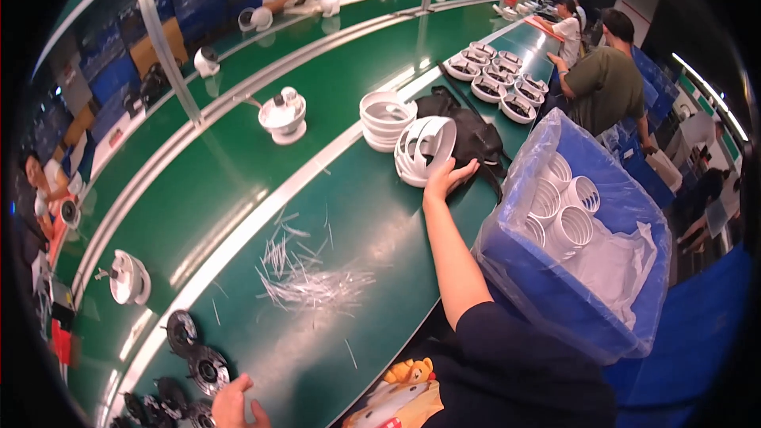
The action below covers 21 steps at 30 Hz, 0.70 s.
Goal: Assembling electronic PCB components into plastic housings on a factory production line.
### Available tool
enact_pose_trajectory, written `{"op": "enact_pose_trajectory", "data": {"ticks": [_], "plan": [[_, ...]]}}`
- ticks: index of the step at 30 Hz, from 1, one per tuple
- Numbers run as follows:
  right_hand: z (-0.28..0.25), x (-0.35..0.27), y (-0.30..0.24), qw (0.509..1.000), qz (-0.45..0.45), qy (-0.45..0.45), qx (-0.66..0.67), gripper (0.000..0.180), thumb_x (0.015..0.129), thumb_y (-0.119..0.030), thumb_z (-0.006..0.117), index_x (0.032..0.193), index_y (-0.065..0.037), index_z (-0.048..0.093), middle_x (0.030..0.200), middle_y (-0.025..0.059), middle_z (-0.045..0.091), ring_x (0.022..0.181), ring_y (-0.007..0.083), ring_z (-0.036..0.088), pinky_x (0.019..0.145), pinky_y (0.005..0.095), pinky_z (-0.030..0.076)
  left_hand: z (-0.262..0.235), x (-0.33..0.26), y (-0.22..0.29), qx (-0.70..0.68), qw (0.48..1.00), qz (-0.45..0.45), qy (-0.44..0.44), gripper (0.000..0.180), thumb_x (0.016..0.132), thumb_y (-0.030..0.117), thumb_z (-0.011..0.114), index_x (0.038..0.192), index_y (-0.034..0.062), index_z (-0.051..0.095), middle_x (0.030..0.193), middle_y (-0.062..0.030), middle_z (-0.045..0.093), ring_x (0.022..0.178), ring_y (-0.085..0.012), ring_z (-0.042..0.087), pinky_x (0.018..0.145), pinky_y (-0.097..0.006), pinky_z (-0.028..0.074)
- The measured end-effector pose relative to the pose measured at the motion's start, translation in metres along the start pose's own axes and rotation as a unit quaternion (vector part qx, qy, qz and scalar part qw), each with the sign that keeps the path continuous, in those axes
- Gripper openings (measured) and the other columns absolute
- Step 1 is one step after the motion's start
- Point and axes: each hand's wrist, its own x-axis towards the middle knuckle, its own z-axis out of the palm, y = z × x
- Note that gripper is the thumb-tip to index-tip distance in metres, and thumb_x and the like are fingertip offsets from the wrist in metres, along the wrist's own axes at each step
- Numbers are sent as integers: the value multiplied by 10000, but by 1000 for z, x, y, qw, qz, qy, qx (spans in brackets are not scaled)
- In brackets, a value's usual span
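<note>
My right hand (449,181) is at the lower right side of a tilted stack of white plastic rings (422,152), supporting it, with a thumb or finger stretched out to the right. Part of its grip is hidden behind the stack. Just behind stands another upright stack of white rings (385,123). A black bag or cloth (476,136) lies against them. At the bottom edge, my left hand (236,403) is partly in view, its fingers apart and nothing visible in them. Beside it are round black parts (208,370) on the green bench (349,218).
Thin clear strips (313,285) lie scattered mid-bench. A blue bin (626,301), lined with plastic, holds more white rings (572,227) at my right. White housings with black inserts (499,79) stand farther along. White assemblies (283,116) sit on the green belt (230,166). Co-workers (606,71) stand nearby.
</note>
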Motion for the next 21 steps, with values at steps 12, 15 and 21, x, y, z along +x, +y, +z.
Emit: {"op": "enact_pose_trajectory", "data": {"ticks": [12, 15, 21], "plan": [[-63, -2, -58, 953, -229, -199, 29, 704, 688, -162, 571, 1252, 8, 184, 1329, 221, 108, 1222, 376, 122, 984, 435, 133, 1, -4, 5, -34, 996, -80, 22, 382, 677, -52, 430, 1052, -23, 493, 889, -158, 577, 819, -246, 577, 729, -302, 446], [-44, 10, -85, 930, -239, -263, -96, 979, 576, -362, 685, 1277, 4, 108, 1341, 216, 36, 1227, 404, 65, 934, 573, 105, -1, 8, 8, 29, 998, -31, -42, 377, 659, -31, 455, 1031, -15, 512, 857, -160, 585, 799, -263, 582, 718, -294, 452], [-21, 1, -85, 901, -231, -320, -177, 1025, 541, -238, 689, 1292, -8, 30, 1353, 195, 14, 1223, 366, 153, 918, 579, 170, 0, 0, -2, -12, 999, 7, 52, 472, 622, -69, 454, 1089, -7, 429, 918, -175, 557, 755, -266, 582, 685, -310, 462]]}}
